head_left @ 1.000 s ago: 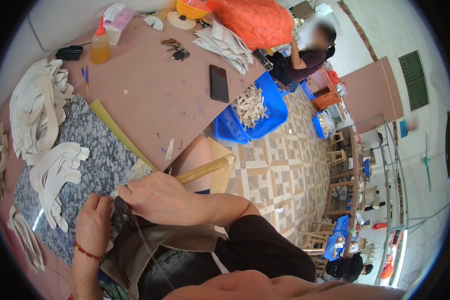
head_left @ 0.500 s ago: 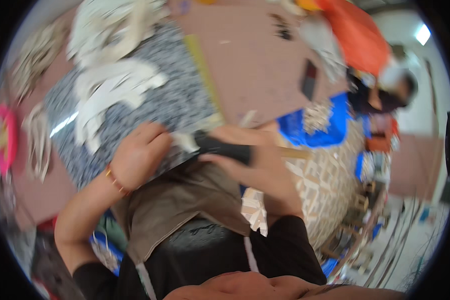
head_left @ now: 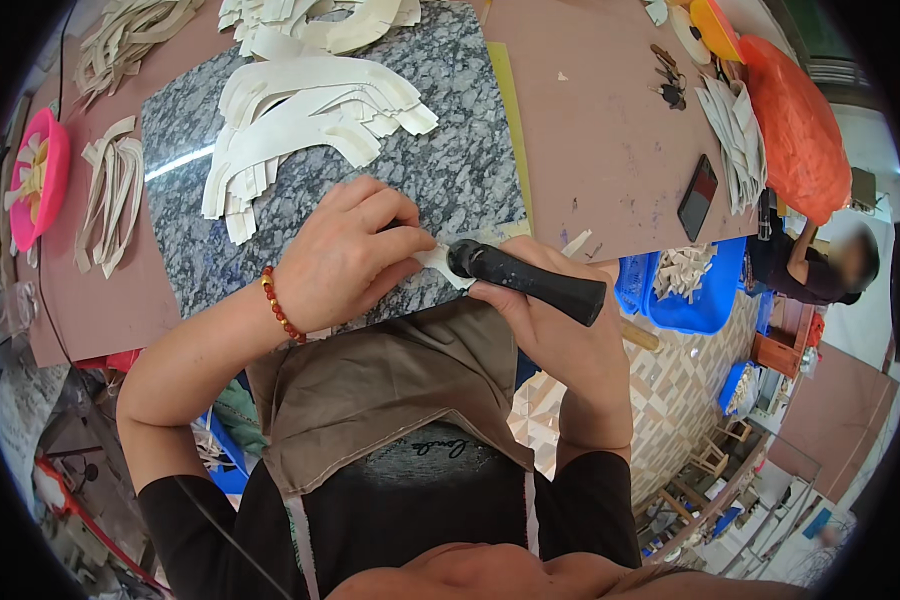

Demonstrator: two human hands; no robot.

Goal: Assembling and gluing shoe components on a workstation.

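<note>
My right hand [head_left: 568, 340] is wrapped round a cobbler's hammer [head_left: 530, 283]. Its black head has a round face at the left and a flared end at the right, and a wooden handle end [head_left: 640, 335] sticks out past the hand. My left hand [head_left: 355, 250], with a beaded bracelet at the wrist, pinches a small white strip [head_left: 436, 260] beside the hammer's face. Both hands are over the near edge of a speckled grey stone slab [head_left: 370, 180]. Curved white cut pieces [head_left: 315, 105] lie in overlapping layers farther back on the slab.
Bundles of pale strips [head_left: 110, 200] and a pink basin [head_left: 45, 180] lie to the left. A phone [head_left: 698, 197], keys [head_left: 670, 80] and a red bag [head_left: 790, 130] sit at the right. Beyond the table edge are a blue bin [head_left: 705, 315] of scraps and another person [head_left: 805, 255].
The hammer's head has turned from lying flat between the hands to pointing down to the right. My left fingers have gone from a closed fist to a pinch on the strip. The view has shifted.
</note>
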